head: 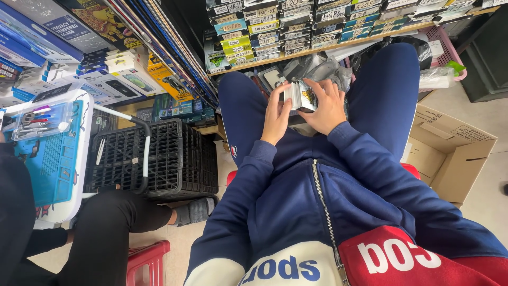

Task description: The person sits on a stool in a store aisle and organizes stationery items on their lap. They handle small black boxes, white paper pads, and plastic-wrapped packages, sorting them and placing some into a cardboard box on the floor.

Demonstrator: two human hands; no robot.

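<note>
Both hands hold a small stack of flat packets over the lap, between the knees.

Rows of thin labelled boxes (317, 24) in yellow, teal and white fill the wooden shelf (370, 38) ahead; white and blue cartons (100, 79) pile up at far left, and an open brown cardboard box (450, 153) sits on the tiled floor to the right. A black plastic crate (159, 159) stands on the left, beside another person's dark-trousered leg (111, 228). The left hand (276, 117) curls its grip around the left edge of the packets (299, 96); the right hand (329, 106) clasps them from the right, fingers spread over the top.
</note>
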